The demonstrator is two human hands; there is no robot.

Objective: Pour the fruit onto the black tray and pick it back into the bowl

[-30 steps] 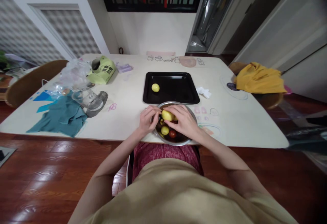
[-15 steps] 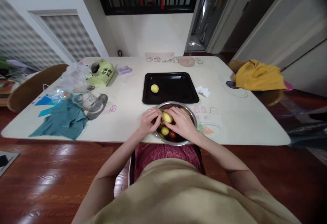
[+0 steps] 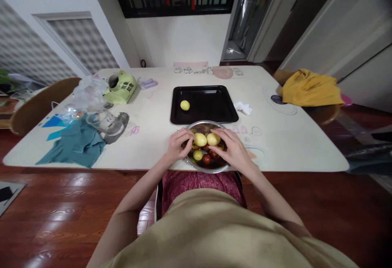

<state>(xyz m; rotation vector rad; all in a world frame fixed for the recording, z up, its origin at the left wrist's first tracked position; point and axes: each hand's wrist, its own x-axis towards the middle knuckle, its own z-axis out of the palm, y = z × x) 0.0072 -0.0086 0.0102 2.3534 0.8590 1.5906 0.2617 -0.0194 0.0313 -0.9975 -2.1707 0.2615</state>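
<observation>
A steel bowl sits at the table's near edge, holding several yellow fruits and dark red fruits that look like small tomatoes. My left hand, a ring on one finger, pinches a smooth yellow fruit over the bowl's left half. Right beside it, a second yellow fruit is between the thumb and fingers of my right hand. Lower in the bowl lie a yellow-green fruit and a red fruit. The exact kind of the yellow fruits cannot be made out.
Behind the bowl lies a black baking tray with one yellow fruit on its left part. A crumpled tissue is right of it. Leftward are a teal cloth, plastic bags and a green package. Yellow cloth drapes a chair.
My right hand has shifted right, off the fruit at my left fingertips, and now grips a second yellow fruit. More of the bowl's red fruits show. My left hand has stayed nearly still.
</observation>
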